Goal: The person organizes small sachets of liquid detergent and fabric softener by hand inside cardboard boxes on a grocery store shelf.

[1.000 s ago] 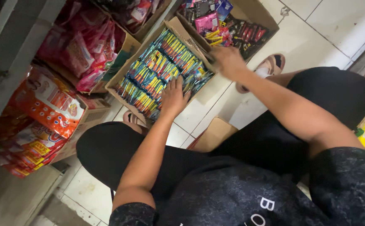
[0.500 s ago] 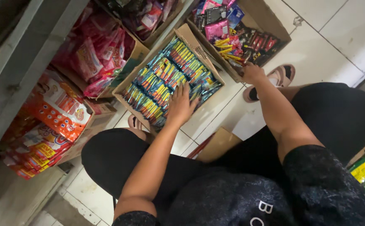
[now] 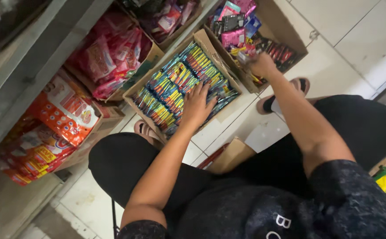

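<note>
Striped sachet rows (image 3: 179,84) in the centre-frame carton (image 3: 206,42) are being pressed flat by the left hand (image 3: 197,106), fingers spread – right hand (image 3: 260,65) is being clenched on packets (image 3: 246,57) in the upper-right box (image 3: 286,17) – better lifted straight up, neighbours undisturbed.

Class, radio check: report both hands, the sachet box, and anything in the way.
Left hand flat on the sachets in the cardboard box. Right hand reaching into the mixed packet box, grip unclear. Nothing blocking either hand.
</note>
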